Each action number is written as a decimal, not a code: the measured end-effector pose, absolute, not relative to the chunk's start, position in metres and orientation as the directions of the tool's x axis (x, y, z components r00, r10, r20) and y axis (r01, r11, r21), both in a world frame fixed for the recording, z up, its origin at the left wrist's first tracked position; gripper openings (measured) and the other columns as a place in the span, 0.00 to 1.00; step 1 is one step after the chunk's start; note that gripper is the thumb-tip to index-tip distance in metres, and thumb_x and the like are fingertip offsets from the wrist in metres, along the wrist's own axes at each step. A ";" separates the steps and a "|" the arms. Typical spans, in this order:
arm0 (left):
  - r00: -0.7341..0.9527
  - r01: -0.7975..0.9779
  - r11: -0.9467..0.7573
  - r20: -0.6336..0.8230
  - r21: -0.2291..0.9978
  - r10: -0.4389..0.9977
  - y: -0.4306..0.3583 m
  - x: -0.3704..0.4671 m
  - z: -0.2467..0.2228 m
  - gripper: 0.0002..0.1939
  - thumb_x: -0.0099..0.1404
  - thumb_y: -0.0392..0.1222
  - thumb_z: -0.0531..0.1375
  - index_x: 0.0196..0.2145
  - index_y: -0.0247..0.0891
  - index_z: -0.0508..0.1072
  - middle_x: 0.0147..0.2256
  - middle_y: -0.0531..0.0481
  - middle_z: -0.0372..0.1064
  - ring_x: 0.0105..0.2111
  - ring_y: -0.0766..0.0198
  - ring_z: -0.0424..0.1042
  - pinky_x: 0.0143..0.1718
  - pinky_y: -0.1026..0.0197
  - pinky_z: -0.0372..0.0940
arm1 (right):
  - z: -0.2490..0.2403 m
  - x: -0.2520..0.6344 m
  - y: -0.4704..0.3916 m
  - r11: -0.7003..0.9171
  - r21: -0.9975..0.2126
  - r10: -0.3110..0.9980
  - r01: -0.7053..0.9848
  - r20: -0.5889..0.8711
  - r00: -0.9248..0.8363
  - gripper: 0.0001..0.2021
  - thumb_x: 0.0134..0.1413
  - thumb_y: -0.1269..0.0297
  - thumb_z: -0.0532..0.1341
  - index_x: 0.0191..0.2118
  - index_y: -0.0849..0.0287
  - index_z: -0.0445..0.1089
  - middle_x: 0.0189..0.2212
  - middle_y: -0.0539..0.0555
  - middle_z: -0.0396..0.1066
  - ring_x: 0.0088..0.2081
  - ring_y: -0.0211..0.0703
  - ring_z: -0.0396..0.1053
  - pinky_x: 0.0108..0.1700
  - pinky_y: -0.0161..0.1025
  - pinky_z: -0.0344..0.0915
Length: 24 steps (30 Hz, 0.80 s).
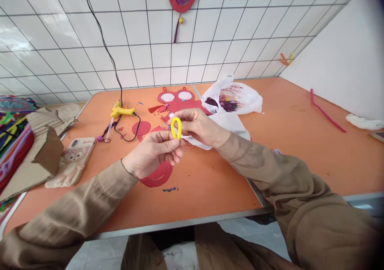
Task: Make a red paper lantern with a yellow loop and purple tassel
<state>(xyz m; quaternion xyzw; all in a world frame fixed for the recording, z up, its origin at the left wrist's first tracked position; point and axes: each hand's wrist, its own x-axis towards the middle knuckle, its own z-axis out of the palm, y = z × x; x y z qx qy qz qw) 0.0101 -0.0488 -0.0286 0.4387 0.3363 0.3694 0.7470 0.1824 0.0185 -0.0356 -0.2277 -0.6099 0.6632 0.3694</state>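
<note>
A yellow pipe cleaner (177, 123), bent into a narrow loop, stands upright between my hands above the orange table. My left hand (154, 152) pinches its two lower ends between thumb and fingers. From the right, my right hand (199, 126) closes on the loop's side, its fingertips partly behind the yellow curve. Under my left hand lies a red paper disc (156, 176) with a curved slit. Behind my hands are red paper pieces, among them a red disc (142, 128) and two red rings with white centres (175, 97).
A yellow glue gun (121, 111) with its cable stands at the back left. A phone in a cartoon case (75, 158) and cut cardboard (33, 158) lie on the left. A white plastic bag (252, 100) holds purple tassels. A magenta pipe cleaner (325, 112) lies far right.
</note>
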 end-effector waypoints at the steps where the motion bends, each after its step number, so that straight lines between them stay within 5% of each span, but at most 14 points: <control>1: 0.468 -0.231 0.300 -0.165 0.925 0.868 -0.048 0.007 -0.028 0.12 0.54 0.45 0.71 0.29 0.34 0.76 0.23 0.52 0.73 0.21 0.71 0.71 0.24 0.68 0.67 | -0.039 0.180 0.019 -0.017 -0.977 0.760 -0.213 0.126 -0.637 0.10 0.47 0.59 0.69 0.32 0.60 0.72 0.25 0.47 0.66 0.23 0.29 0.56 0.23 0.32 0.50; 5: 0.294 -0.029 0.110 -0.096 0.994 0.951 -0.039 -0.007 -0.026 0.10 0.54 0.42 0.70 0.25 0.33 0.76 0.21 0.51 0.73 0.20 0.70 0.71 0.23 0.68 0.66 | -0.049 0.174 0.017 -0.125 -0.976 0.734 -0.177 0.029 -0.678 0.11 0.42 0.67 0.64 0.36 0.61 0.72 0.24 0.46 0.65 0.22 0.30 0.57 0.22 0.31 0.50; 9: 0.235 0.126 0.151 -0.178 0.980 0.956 -0.035 -0.013 -0.031 0.11 0.52 0.42 0.70 0.22 0.33 0.74 0.20 0.49 0.74 0.18 0.69 0.70 0.21 0.67 0.66 | -0.057 0.170 0.011 -0.034 -0.993 0.761 -0.111 0.046 -0.647 0.10 0.46 0.62 0.65 0.34 0.61 0.72 0.21 0.45 0.61 0.22 0.30 0.57 0.22 0.30 0.51; 17: 0.250 0.146 0.146 -0.179 0.978 0.952 -0.038 -0.008 -0.046 0.13 0.54 0.47 0.69 0.24 0.33 0.74 0.22 0.48 0.75 0.19 0.68 0.71 0.22 0.66 0.68 | -0.065 0.162 0.001 -0.026 -0.994 0.832 -0.106 0.038 -0.553 0.15 0.46 0.54 0.68 0.29 0.61 0.69 0.20 0.45 0.61 0.20 0.29 0.56 0.20 0.30 0.50; 24: 0.253 0.172 0.170 -0.210 0.970 0.944 -0.035 -0.004 -0.046 0.08 0.59 0.40 0.63 0.26 0.34 0.73 0.22 0.49 0.74 0.18 0.68 0.71 0.21 0.67 0.67 | -0.064 0.163 0.004 0.066 -0.992 0.826 -0.107 0.115 -0.552 0.15 0.50 0.53 0.67 0.34 0.60 0.67 0.23 0.44 0.62 0.19 0.28 0.57 0.19 0.30 0.53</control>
